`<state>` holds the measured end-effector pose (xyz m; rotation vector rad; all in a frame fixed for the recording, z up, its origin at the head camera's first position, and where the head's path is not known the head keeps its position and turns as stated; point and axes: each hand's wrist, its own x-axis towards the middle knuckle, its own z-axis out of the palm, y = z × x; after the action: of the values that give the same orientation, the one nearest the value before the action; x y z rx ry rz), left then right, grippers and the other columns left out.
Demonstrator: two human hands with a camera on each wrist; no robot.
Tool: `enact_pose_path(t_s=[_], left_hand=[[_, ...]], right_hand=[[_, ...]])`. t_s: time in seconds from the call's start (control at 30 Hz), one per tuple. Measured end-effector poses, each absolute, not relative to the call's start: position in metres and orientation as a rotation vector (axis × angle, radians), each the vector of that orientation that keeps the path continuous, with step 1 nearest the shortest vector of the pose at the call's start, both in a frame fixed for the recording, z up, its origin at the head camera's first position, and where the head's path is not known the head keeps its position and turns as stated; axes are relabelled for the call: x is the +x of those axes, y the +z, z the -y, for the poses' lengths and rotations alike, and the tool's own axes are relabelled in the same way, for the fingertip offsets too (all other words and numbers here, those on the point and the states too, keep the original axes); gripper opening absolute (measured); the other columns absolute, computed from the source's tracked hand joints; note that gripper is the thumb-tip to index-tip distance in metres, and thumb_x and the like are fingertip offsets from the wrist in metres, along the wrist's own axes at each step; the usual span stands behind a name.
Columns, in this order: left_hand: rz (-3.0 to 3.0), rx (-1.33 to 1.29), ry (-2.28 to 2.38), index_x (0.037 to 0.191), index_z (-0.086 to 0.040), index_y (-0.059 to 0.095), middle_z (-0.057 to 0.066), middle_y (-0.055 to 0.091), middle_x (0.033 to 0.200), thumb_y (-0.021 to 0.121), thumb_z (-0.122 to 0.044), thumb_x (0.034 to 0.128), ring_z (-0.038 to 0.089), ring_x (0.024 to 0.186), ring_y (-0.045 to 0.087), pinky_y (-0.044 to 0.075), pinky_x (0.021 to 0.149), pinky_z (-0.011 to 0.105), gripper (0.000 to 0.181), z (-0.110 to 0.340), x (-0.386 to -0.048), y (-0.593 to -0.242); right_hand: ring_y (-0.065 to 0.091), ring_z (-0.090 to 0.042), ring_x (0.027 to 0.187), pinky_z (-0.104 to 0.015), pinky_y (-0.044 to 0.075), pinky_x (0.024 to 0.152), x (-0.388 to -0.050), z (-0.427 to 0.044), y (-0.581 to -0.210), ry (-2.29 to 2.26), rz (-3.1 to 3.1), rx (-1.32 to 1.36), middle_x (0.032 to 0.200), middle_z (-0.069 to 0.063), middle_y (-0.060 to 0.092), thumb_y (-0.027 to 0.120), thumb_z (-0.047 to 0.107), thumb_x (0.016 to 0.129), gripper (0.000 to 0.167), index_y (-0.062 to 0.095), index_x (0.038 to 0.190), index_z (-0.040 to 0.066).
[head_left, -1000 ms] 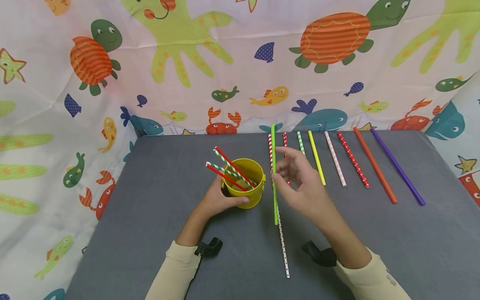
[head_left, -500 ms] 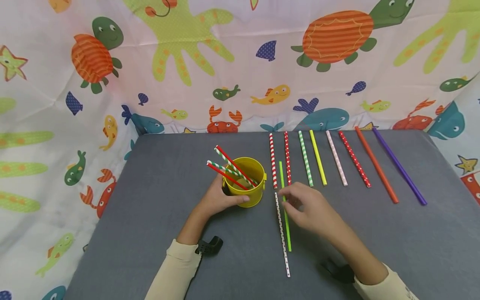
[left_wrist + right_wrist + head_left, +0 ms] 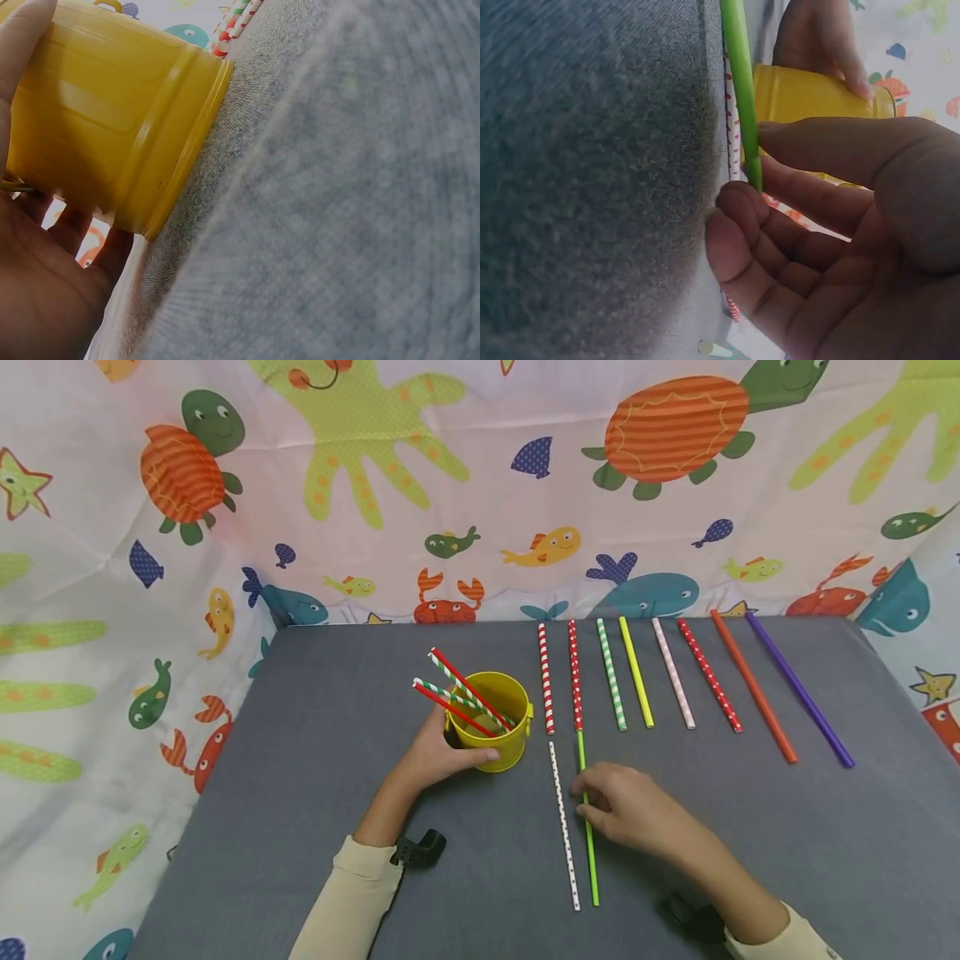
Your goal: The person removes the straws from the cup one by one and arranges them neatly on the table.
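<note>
On my feed: bucket (image 3: 512, 747) on table (image 3: 300, 760); four straws (image 3: 467, 682) inside it; eight-straw row (image 3: 673, 673) to its right; two straws (image 3: 564, 827) before the row's left end

Straight, bright-green straw (image 3: 592, 862), perhaps just touching the grey table (image 3: 315, 735), right of the upright yellow bucket (image 3: 512, 747); aslant inside, red and green-striped straws (image 3: 463, 682).

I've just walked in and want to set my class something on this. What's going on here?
A person's left hand holds a yellow bucket with red and green-striped straws leaning in it. The right hand pinches a lime-green straw beside a spotted white straw on the gray table. Farther back, eight more straws lie in a row.
</note>
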<state>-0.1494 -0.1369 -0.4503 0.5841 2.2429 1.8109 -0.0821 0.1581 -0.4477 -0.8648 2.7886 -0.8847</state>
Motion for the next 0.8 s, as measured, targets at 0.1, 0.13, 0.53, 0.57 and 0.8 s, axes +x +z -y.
enact_pose_path(t_s=[0.1,0.13,0.53,0.57,0.8], left_hand=[[-2.25,0.579,1.806,0.144,-0.001,0.038,0.011,0.054,0.134,0.088,-0.012,0.0761,0.038,0.125,0.049,0.036,0.109,0.048,0.085,0.1373,-0.1488,-0.4496],[-2.252,0.576,1.804,0.144,-0.001,0.037,0.011,0.054,0.134,0.088,-0.011,0.0762,0.038,0.125,0.049,0.036,0.109,0.048,0.085,0.1374,-0.1488,-0.4498],[-2.238,0.609,1.818,0.144,-0.001,0.037,0.012,0.055,0.134,0.088,-0.012,0.0763,0.038,0.125,0.049,0.036,0.108,0.047,0.086,0.1366,-0.1511,-0.4518],[-2.235,0.608,1.82,0.144,-0.001,0.037,0.012,0.055,0.134,0.088,-0.012,0.0762,0.039,0.125,0.049,0.036,0.108,0.047,0.086,0.1366,-0.1511,-0.4517],[-2.252,0.587,1.814,0.144,-0.001,0.037,0.013,0.054,0.134,0.087,-0.009,0.0764,0.038,0.125,0.049,0.036,0.109,0.047,0.084,0.1367,-0.1496,-0.4502]], right_hand=[[0.047,-0.005,0.066,-0.028,0.042,0.057,-0.0827,-0.1586,-0.451,-0.851,-2.785,-0.876,0.072,0.01,0.051,0.08,0.008,0.082,0.015,0.07,0.092,0.011],[0.046,-0.004,0.066,-0.029,0.042,0.057,-0.0829,-0.1586,-0.4523,-0.841,-2.782,-0.884,0.072,0.01,0.051,0.08,0.008,0.082,0.015,0.07,0.092,0.011],[0.044,-0.004,0.066,-0.028,0.039,0.056,-0.0825,-0.1572,-0.4579,-0.799,-2.783,-0.861,0.072,0.01,0.047,0.081,0.009,0.081,0.016,0.07,0.092,0.011],[0.044,-0.004,0.065,-0.028,0.039,0.057,-0.0824,-0.1571,-0.4577,-0.797,-2.783,-0.852,0.072,0.01,0.047,0.081,0.009,0.081,0.016,0.07,0.093,0.011],[0.043,-0.004,0.064,-0.027,0.039,0.057,-0.0815,-0.1575,-0.4569,-0.786,-2.792,-0.845,0.07,0.011,0.045,0.081,0.009,0.081,0.017,0.069,0.093,0.011]])
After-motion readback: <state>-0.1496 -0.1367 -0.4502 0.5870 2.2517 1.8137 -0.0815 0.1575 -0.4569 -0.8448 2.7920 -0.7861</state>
